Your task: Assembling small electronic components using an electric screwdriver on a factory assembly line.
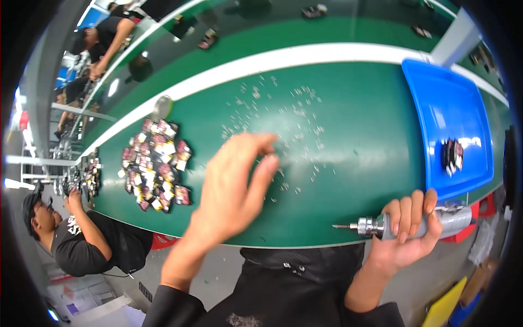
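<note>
My left hand [231,185] reaches over the green table, beside many tiny silvery screws [283,144] scattered across its middle. A gap shows between its thumb and index finger, and nothing visible is held there; the other fingers are partly hidden. My right hand [411,229] is wrapped round a grey electric screwdriver [389,225] at the table's near edge. The screwdriver lies roughly level, its bit pointing left. On the left of the table sits a pile of small black parts [158,166] with pink, white and yellow patches.
A blue tray [417,117] stands at the right, with a few similar black parts [452,156] inside. A round metal-rimmed container [162,107] stands behind the pile. A white rail [305,53] borders the table's far side. A co-worker [81,240] sits at the left, handling parts.
</note>
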`<state>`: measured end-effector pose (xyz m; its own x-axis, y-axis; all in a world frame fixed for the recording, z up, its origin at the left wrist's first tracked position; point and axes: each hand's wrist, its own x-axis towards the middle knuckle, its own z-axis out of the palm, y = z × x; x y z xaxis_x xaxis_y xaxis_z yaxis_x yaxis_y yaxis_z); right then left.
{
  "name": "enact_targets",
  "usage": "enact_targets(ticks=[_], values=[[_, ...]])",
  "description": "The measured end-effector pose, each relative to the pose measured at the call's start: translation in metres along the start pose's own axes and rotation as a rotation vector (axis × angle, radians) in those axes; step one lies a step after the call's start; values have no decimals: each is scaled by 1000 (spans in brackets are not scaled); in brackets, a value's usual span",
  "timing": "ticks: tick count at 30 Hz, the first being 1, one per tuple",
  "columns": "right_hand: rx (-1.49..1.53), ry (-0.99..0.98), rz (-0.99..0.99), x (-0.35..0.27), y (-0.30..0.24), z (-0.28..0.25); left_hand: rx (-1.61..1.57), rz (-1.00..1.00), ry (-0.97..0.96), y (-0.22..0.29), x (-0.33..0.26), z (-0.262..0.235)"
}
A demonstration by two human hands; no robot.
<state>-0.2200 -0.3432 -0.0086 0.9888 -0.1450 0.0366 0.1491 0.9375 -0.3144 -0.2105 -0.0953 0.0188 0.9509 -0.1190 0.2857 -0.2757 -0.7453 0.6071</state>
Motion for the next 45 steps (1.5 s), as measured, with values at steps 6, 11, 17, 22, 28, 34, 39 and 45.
enact_targets(ticks=[6, 11, 17, 22, 28, 34, 39, 45], values=[[-7, 86, 41, -6, 5, -4, 527, -151, 211, -125, 103, -59], [-39, 30, 63, -8, 6, -9, 524, -413, 224, -193, 159, -71], [-91, 33, 96, -2, 10, -4, 779, -322, 154, -210, 178, -63], [-92, 32, 102, 0, 10, -5, 880, -144, 44, -228, 171, -73], [-134, 31, 145, -5, 2, -8, 638, 138, 96, -174, 145, -54], [-101, 26, 133, -12, -1, -6, 318, 460, -218, -24, 88, 8], [-118, 7, 214, -18, -4, -6, 282, 752, -324, 31, 34, 47], [-134, -4, 231, -34, -16, -12, 117, 744, -363, 39, 21, 64]])
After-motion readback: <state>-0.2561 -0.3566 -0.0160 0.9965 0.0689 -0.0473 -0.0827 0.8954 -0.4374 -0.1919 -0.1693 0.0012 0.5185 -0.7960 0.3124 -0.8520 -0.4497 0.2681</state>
